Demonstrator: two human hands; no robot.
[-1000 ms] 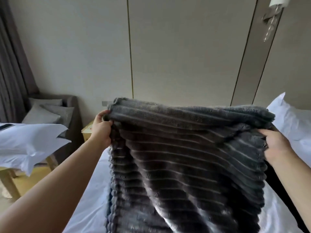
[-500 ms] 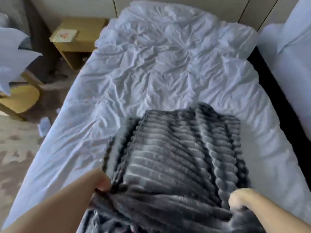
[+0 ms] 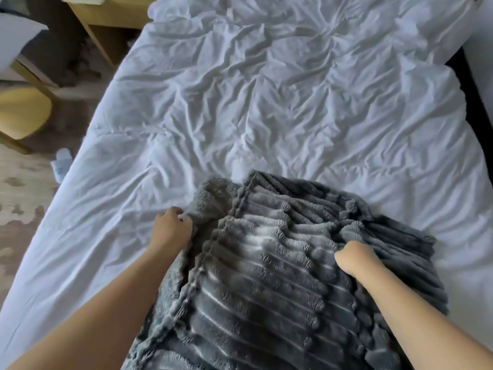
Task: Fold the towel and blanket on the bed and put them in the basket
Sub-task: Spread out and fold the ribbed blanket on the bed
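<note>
On the near end of the bed (image 3: 240, 102), the blanket (image 3: 266, 284), held up a second earlier, had been laid down. Its left edge was pinched in the curled fingers of the left hand (image 3: 170, 232), and a right-side fold was gripped by the right hand (image 3: 356, 260). Folding was judged underway.

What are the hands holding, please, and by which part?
The grey blanket: the left hand grips its left edge, the right hand a fold near its right side.
</note>
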